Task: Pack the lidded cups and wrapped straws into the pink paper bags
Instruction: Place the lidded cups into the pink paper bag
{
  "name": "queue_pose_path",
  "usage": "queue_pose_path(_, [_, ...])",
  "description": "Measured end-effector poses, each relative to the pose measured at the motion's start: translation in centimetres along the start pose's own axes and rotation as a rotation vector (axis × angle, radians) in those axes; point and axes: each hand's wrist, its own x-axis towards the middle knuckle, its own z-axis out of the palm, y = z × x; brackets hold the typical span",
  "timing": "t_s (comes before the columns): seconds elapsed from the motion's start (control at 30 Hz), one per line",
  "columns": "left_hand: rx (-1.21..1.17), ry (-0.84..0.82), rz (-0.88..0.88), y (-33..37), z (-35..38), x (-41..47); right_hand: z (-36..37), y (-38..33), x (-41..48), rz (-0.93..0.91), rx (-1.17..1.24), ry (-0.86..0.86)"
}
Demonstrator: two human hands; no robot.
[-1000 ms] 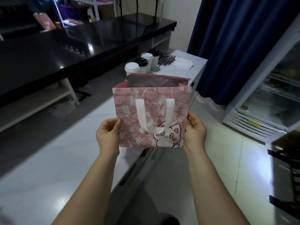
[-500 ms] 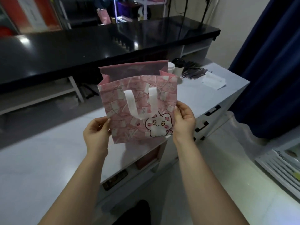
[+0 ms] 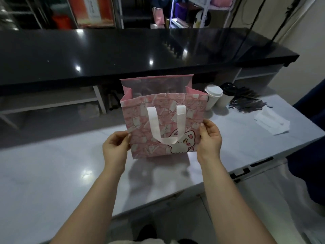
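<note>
Holding the pink bag (image 3: pixel 163 127) upright at centre frame, mouth open, left hand (image 3: pixel 115 148) and right hand (image 3: pixel 210 140) each pinching a side edge, base at or just above the white counter (image 3: pixel 70 173). Barely started, seemingly: leaving the cups (image 3: pixel 213 95) and straws (image 3: pixel 246 103) unpacked, upper right of centre.

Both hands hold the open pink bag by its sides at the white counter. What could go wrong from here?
1. The left hand and right hand only pinch the pink paper bag by its side edges; once released, the light bag may tip or fold shut.
2. The white-lidded cup stands close behind the bag's right corner; pushing the bag back could knock it over.
</note>
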Motion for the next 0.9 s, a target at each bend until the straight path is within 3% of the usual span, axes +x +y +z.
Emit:
queue_pose_path(0.17, [0.081, 0.067, 0.058, -1.4, 1.7, -2.0, -2.5, 0.9, 2.9, 0.069, -0.007, -0.115])
queue_pose_path(0.3, [0.16, 0.265, 0.106, -3.0, 3.1, -5.0, -5.0, 1.3, 4.7, 0.114, -0.1, -0.222])
queue_pose_path(0.47, [0.198, 0.48, 0.11, -4.2, 5.2, -9.3, -7.0, 0.4, 6.2, 0.005, -0.237, -0.459])
queue_pose_path(0.73, [0.339, 0.516, 0.096, -3.9, 6.6, -13.9, -9.5, -0.2, 6.9, -0.034, -0.383, -0.55])
queue_pose_path(0.9, [0.601, 0.31, 0.067, -6.2, 8.5, -16.2, -11.3, -0.2, 6.0, -0.026, -0.42, -0.596])
